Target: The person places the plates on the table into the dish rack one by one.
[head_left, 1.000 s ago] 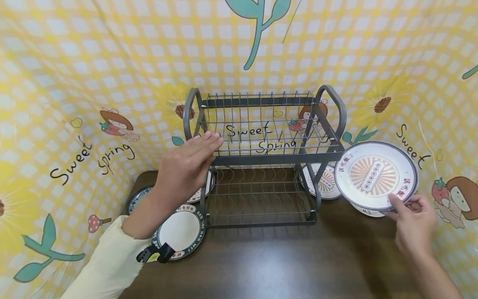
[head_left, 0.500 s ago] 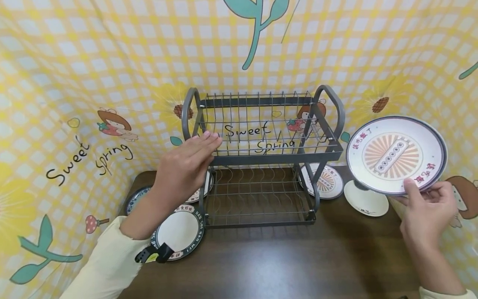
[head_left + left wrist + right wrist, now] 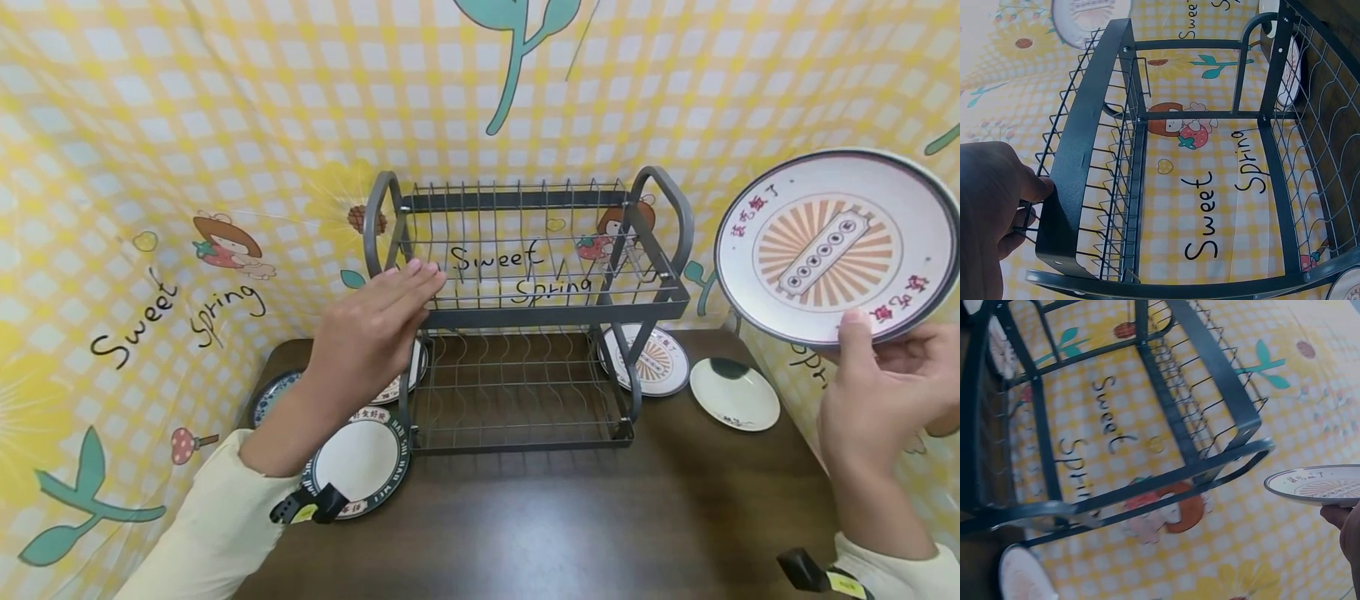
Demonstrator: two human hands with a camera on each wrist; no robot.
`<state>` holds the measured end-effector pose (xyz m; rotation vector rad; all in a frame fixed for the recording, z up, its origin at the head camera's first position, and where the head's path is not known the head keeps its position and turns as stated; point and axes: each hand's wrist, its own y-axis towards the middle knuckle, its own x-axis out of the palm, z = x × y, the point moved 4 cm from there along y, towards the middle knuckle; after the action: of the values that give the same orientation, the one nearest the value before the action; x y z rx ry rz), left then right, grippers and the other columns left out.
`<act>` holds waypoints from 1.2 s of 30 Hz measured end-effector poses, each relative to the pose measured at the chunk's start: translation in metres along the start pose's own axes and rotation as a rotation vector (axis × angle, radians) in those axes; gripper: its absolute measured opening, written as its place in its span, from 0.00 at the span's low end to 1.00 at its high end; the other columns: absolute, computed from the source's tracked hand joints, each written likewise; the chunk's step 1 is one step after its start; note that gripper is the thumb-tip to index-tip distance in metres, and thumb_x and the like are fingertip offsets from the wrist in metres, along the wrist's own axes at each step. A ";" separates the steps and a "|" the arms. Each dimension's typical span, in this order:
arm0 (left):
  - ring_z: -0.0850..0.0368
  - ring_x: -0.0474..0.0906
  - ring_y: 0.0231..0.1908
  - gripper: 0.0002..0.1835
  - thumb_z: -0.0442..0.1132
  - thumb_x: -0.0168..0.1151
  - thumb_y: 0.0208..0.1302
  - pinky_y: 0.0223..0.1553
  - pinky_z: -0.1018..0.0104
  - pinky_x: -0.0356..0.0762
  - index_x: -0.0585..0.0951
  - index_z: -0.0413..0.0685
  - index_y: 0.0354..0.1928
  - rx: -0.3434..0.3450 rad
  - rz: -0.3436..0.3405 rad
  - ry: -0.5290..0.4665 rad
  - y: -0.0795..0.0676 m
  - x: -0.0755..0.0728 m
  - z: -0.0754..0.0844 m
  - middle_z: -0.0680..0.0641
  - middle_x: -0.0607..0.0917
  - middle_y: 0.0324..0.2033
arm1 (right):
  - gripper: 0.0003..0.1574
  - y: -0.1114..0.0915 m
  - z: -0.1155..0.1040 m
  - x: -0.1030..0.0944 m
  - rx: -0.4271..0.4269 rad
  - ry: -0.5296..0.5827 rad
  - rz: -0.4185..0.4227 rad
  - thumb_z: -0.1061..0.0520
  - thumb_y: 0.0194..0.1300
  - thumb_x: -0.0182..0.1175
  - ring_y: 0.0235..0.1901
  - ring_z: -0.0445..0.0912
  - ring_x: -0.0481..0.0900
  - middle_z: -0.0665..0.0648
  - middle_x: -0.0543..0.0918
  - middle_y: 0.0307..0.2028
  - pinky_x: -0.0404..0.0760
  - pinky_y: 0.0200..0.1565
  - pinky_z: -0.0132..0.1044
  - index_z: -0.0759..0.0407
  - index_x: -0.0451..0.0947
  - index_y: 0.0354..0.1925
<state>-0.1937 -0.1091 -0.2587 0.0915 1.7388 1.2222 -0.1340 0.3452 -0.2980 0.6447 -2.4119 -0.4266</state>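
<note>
My right hand (image 3: 888, 383) holds a white plate (image 3: 840, 250) by its lower right rim, thumb on top and fingers beneath. The plate has a dark blue edge, red characters and an orange sunburst in its middle. It is raised in the air at the right of the head view, apart from the dark grey two-tier dish rack (image 3: 555, 315). My left hand (image 3: 371, 321) grips the front left corner of the rack's upper tier. In the left wrist view its thumb (image 3: 1038, 186) lies against the front bar, and the other fingers are partly hidden by the wires.
Right of the rack, a sunburst plate (image 3: 652, 367) and a cream dish (image 3: 735, 400) lie on the dark wooden table (image 3: 540, 525). A green-rimmed plate (image 3: 360, 462) and a blue-patterned dish (image 3: 276, 396) lie left, partly behind my arm. A yellow checked cloth (image 3: 300, 100) surrounds the table.
My right hand has lifted the plate up and to the right, uncovering the cream dish below. My left hand has stayed at the rack's corner.
</note>
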 end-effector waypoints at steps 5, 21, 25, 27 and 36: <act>0.50 0.79 0.57 0.21 0.30 0.64 0.60 0.60 0.53 0.76 0.80 0.45 0.58 -0.001 0.003 0.000 0.000 0.000 0.000 0.44 0.82 0.55 | 0.17 -0.002 -0.016 0.021 -0.057 0.099 -0.043 0.68 0.55 0.66 0.37 0.51 0.82 0.68 0.77 0.41 0.86 0.36 0.32 0.70 0.75 0.43; 0.49 0.80 0.56 0.20 0.30 0.62 0.61 0.59 0.52 0.77 0.80 0.44 0.57 -0.001 0.009 0.018 0.001 -0.001 0.002 0.44 0.83 0.53 | 0.03 -0.025 -0.051 0.082 -0.347 0.011 -0.025 0.69 0.55 0.63 0.22 0.39 0.70 0.55 0.78 0.30 0.67 0.22 0.20 0.65 0.78 0.29; 0.49 0.80 0.55 0.20 0.29 0.63 0.61 0.59 0.53 0.77 0.81 0.43 0.56 0.000 0.017 0.023 0.001 -0.001 0.003 0.44 0.83 0.53 | 0.04 -0.026 -0.052 0.096 -0.357 -0.009 -0.065 0.69 0.55 0.61 0.21 0.39 0.71 0.52 0.77 0.28 0.67 0.22 0.21 0.62 0.78 0.27; 0.49 0.80 0.55 0.20 0.29 0.63 0.61 0.59 0.53 0.77 0.81 0.44 0.56 0.000 0.020 0.026 0.002 0.000 0.003 0.44 0.83 0.53 | 0.05 -0.025 -0.053 0.102 -0.359 -0.029 -0.088 0.70 0.55 0.61 0.20 0.38 0.72 0.50 0.76 0.26 0.67 0.22 0.21 0.61 0.78 0.27; 0.50 0.80 0.55 0.20 0.30 0.63 0.61 0.58 0.53 0.77 0.80 0.45 0.57 -0.008 0.015 0.030 0.003 0.000 0.003 0.45 0.83 0.53 | 0.10 -0.027 -0.052 0.129 -0.379 -0.170 -0.184 0.69 0.55 0.60 0.21 0.37 0.78 0.43 0.77 0.25 0.75 0.25 0.20 0.55 0.77 0.24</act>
<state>-0.1926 -0.1061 -0.2566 0.0820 1.7622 1.2477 -0.1833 0.2460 -0.2097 0.6807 -2.3406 -1.0236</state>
